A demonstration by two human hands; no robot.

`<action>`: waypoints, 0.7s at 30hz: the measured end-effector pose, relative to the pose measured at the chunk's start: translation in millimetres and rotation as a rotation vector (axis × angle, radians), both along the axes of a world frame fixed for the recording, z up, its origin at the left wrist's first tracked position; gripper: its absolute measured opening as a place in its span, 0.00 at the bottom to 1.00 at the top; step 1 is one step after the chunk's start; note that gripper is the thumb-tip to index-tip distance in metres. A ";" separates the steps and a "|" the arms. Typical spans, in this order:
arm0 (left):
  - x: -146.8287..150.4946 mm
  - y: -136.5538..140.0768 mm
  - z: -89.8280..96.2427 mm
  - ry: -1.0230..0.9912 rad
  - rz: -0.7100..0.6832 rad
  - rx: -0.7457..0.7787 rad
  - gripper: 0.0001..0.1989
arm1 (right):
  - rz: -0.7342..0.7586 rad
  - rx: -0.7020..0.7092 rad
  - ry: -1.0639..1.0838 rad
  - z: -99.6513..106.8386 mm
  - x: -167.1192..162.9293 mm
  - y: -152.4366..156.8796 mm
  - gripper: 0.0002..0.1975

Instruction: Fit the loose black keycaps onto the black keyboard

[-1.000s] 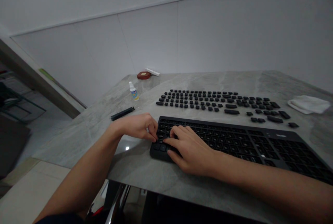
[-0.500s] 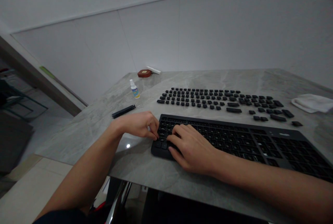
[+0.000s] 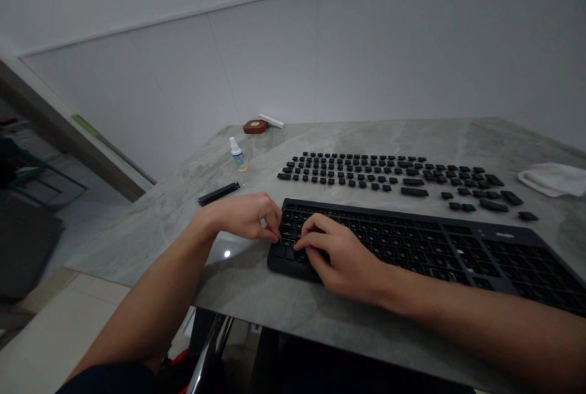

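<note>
A black keyboard (image 3: 412,254) with most of its keycaps off lies across the table in front of me. At its lower left corner several keycaps (image 3: 286,252) sit in place. My left hand (image 3: 254,217) is closed in a pinch at the keyboard's left edge; whatever its fingertips hold is too small and dark to make out. My right hand (image 3: 341,257) rests over the left part of the board. Its thumb and index finger come together beside those keycaps, and what lies between them is hidden.
Loose black keycaps (image 3: 348,165) lie in rows behind the keyboard. To the left are a small spray bottle (image 3: 238,156) and a dark narrow strip (image 3: 218,193). A brown case (image 3: 255,127) sits near the wall; a white cloth (image 3: 553,179) lies at far right.
My right thumb has drawn up toward the index finger, and the fingers are more bent. My left hand stays pinched at the keyboard's left edge. The view has shifted slightly.
</note>
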State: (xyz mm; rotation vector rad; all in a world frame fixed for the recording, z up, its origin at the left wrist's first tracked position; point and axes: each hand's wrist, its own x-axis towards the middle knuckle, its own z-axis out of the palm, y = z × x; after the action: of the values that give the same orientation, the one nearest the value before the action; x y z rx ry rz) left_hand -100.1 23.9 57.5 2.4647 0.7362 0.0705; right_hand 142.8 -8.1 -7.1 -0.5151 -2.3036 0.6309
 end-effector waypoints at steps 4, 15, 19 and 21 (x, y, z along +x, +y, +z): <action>4.2 -0.8 -0.4 -0.046 -0.013 0.059 0.07 | -0.042 -0.005 0.170 3.2 2.3 4.7 0.13; 17.2 -0.6 -12.8 -0.045 -0.134 0.245 0.08 | -0.082 -0.053 0.170 3.2 3.1 5.8 0.13; 18.3 -2.3 -15.5 -0.033 -0.164 0.295 0.09 | -0.086 -0.067 0.175 3.3 2.1 6.1 0.13; 18.5 -2.9 -16.1 -0.032 -0.181 0.312 0.10 | -0.082 -0.069 0.179 3.1 1.5 6.2 0.13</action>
State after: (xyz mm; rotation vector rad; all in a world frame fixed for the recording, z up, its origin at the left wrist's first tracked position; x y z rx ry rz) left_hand -81.6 21.0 41.3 2.8086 0.5169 0.1667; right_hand 144.3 -2.0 -4.0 -0.5592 -2.0880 0.6899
